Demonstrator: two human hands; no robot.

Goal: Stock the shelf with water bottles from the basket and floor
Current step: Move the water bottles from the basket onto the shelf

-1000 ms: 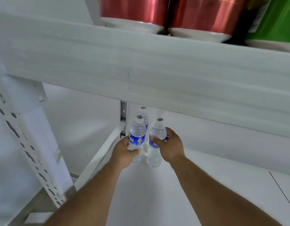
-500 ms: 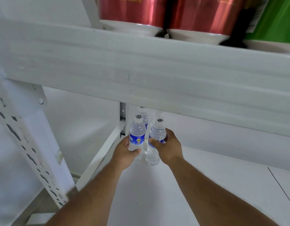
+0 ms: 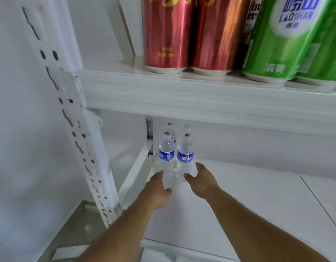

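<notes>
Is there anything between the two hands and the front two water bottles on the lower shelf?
Nothing visible. The left hand and right hand are open just in front of the front two water bottles, which stand upright on the lower shelf.

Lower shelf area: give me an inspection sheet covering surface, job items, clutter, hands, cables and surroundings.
Surface: white lower shelf, bare in front of and to the right of the bottles.
Job's things: four water bottles at the back left corner, two front ones with blue labels, front left bottle and front right bottle, upright; two more behind, only caps and shoulders visible.
Clutter: nothing seen.
Hands: left hand open just in front of the left bottle; right hand open, fingers beside the base of the right bottle; neither grips.
Cables: nothing seen.
Surroundings: red cans and green cans on the upper shelf; perforated white upright at left.
</notes>
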